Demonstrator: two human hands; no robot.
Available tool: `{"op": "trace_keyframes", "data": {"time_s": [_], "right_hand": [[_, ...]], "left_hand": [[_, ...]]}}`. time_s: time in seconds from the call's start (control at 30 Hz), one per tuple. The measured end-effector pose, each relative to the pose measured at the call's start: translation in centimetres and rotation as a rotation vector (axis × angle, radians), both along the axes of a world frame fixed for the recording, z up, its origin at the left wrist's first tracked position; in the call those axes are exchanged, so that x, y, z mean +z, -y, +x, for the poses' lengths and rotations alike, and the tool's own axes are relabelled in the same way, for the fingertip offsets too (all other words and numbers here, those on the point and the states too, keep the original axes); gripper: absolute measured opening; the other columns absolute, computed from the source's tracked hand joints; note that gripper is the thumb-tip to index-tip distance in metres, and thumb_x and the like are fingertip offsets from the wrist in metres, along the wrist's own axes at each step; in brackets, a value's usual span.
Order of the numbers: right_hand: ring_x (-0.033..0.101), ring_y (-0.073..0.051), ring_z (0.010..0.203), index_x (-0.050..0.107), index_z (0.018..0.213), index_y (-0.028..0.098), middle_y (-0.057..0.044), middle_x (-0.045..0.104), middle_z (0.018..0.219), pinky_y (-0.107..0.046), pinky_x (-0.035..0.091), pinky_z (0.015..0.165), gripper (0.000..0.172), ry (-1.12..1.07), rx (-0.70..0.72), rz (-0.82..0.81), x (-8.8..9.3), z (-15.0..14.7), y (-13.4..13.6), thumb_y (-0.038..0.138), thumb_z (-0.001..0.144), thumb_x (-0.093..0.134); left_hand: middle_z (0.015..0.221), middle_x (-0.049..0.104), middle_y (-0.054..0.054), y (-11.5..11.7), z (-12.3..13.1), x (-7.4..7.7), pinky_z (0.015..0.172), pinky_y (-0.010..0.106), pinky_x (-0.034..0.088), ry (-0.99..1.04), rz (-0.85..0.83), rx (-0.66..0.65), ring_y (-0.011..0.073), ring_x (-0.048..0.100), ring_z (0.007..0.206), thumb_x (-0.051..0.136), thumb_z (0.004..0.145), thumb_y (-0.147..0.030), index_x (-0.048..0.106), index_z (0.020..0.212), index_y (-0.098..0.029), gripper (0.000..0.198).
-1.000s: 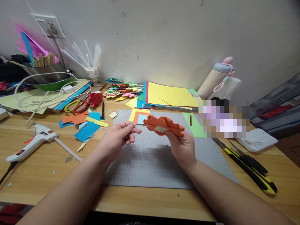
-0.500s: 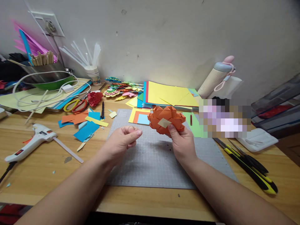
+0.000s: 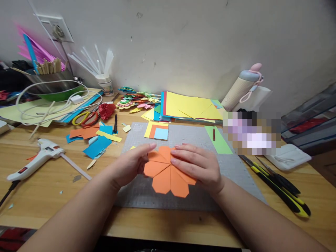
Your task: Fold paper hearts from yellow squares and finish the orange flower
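An orange folded paper flower (image 3: 165, 175) lies flat on the grey cutting mat (image 3: 183, 199), its smooth petal side up. My right hand (image 3: 196, 164) rests palm down on its right half, fingers stretched out and pressing on the paper. My left hand (image 3: 131, 162) touches the flower's left edge, its fingers curled with the thumb on the top petal.
A white glue gun (image 3: 36, 157) lies at the left. Paper scraps (image 3: 97, 138), scissors (image 3: 84, 119) and a red paper rose (image 3: 106, 110) sit behind it. Stacked coloured sheets (image 3: 189, 106) lie at the back. Black and yellow utility knives (image 3: 278, 185) lie at the right.
The flower was held up in my right hand, then turned over and laid flat on the mat. Both hands have come down onto it.
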State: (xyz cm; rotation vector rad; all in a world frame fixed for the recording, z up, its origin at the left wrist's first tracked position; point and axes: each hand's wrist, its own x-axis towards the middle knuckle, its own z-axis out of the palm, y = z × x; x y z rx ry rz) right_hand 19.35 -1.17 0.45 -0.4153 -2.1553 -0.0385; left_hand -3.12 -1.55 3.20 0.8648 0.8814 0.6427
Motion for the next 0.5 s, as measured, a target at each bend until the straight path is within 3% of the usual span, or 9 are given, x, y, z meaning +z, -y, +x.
{"op": "trace_keyframes", "data": {"time_s": [0.07,0.2,0.5], "right_hand": [[0.06,-0.022,0.11,0.065,0.108,0.018,-0.01,0.071,0.105,-0.044,0.054,0.089,0.025,0.073,0.002,0.054,0.3,-0.1,0.0,0.013,0.09,0.048],[0.06,-0.024,0.109,0.066,0.1,0.013,-0.011,0.072,0.099,-0.041,0.055,0.089,0.019,0.109,0.027,0.106,0.5,-0.6,0.1,0.01,0.088,0.052],[0.06,-0.021,0.108,0.064,0.104,0.016,-0.009,0.071,0.104,-0.041,0.054,0.09,0.02,0.173,0.071,0.032,0.4,-0.7,0.3,0.012,0.09,0.05]], "left_hand": [[0.078,0.071,0.008,0.2,-0.1,0.0,0.064,0.025,0.048,-0.009,-0.065,-0.086,0.018,0.064,0.073,0.066,0.073,-0.04,0.07,0.083,-0.012,0.03],[0.076,0.073,0.009,0.2,0.0,-0.4,0.065,0.025,0.05,-0.013,-0.125,-0.211,0.0178,0.066,0.07,0.07,0.068,-0.029,0.072,0.086,-0.011,0.025],[0.08,0.074,0.01,-0.1,0.1,-1.0,0.067,0.025,0.052,0.0,-0.155,-0.194,0.0184,0.068,0.072,0.073,0.065,-0.024,0.072,0.088,-0.011,0.027]]}}
